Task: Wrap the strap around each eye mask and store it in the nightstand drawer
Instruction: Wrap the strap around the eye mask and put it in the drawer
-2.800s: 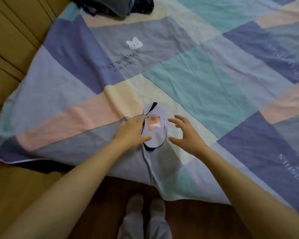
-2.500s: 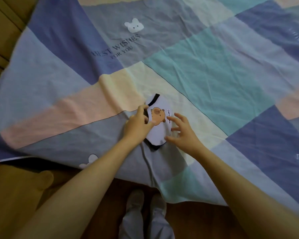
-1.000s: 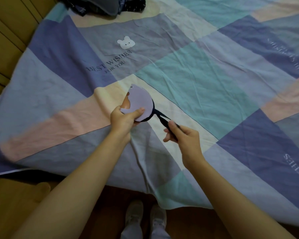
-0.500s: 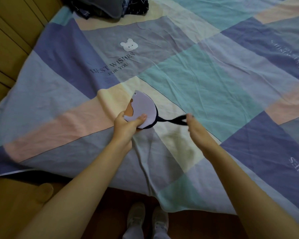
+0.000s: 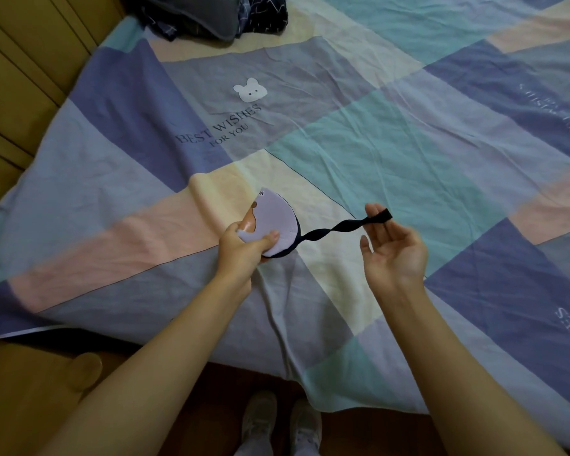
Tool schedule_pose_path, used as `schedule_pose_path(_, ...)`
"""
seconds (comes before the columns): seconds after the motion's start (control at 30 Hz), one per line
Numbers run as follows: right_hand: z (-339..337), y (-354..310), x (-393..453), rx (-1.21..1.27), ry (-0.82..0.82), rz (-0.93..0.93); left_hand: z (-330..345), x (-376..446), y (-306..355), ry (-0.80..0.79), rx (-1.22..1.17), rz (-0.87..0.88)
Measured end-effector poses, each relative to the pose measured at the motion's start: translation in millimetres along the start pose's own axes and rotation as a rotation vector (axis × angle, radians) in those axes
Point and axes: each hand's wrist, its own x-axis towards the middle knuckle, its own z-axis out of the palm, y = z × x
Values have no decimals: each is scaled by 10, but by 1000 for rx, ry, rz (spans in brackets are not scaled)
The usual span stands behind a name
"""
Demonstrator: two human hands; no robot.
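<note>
Strap (image 5: pixel 339 226) now stretched, twisted

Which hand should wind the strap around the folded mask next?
Right hand: the stretched strap already hangs over its finger, while the left hand grips the folded eye mask.

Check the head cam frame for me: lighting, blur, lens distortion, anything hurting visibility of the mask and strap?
Head view: dim, flat, bluish indoor light, no glare or hard shadows. Wide-angle bending at the edges; the bedspread seams bow. Mild softness overall, no obvious motion blur. The folded eye mask in the left hand reads clearly; the dark twisted strap looped over the right hand fingers contrasts well against the pale patches.
</note>
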Motion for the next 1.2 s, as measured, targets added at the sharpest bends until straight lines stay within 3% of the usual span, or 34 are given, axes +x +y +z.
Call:
schedule_pose_path(0.17, -16, 44, -2, 74, 145, -101, 44, -60, -6, 32, -30, -36)
schedule_pose_path(0.37, 4, 167, -55, -63, 127, -143, 24, -118, -25, -39, -61, -69)
schedule_pose_path(0.47, -39, 215, -51, -164, 9, -137, 12, -126, 9, -101, -76, -61)
schedule_pose_path(0.77, -12, 214, -195, -887, -354, -273, 13, -123, 240, -454, -52, 63)
schedule_pose_path(0.83, 9, 223, -227, -941, -434, -331, 22, -141, 285, -501, 9, 69)
schedule_pose_path(1.03, 40, 205, -222, -946, -377, -326, 11, -166, 345, -648, 288, 129)
schedule_pose_path(1.2, 127, 213, -222, -940, -430, -166, 2, -182, 354, -613, 188, 115)
